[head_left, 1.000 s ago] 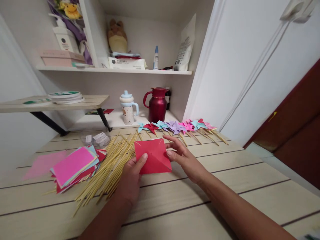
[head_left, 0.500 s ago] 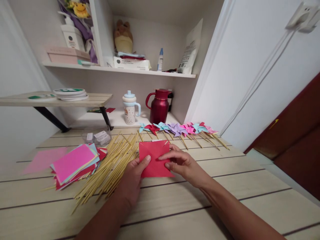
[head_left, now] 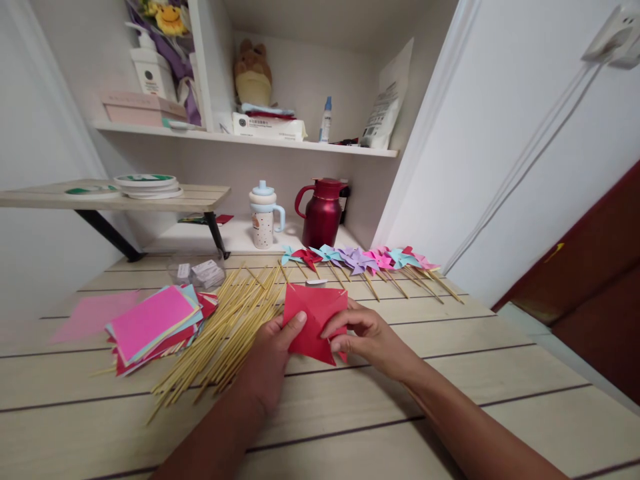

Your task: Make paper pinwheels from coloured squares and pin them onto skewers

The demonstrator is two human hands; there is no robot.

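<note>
a row of finished pinwheels [head_left: 360,259] lies behind; the left hand [head_left: 267,357] and right hand [head_left: 367,337] pinch red paper [head_left: 314,319], only partly folded, with many sticks [head_left: 225,327] unused.

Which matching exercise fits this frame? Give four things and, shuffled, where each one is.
Things:
1. red paper square
2. bamboo sticks
3. finished pinwheels
4. maroon jug

Places:
A. in a row at the far edge of the table
B. on the low white ledge beside the spouted cup
C. held between the left hand and right hand
D. loose pile between the paper stack and the hands

Pairs: 1-C, 2-D, 3-A, 4-B
</note>
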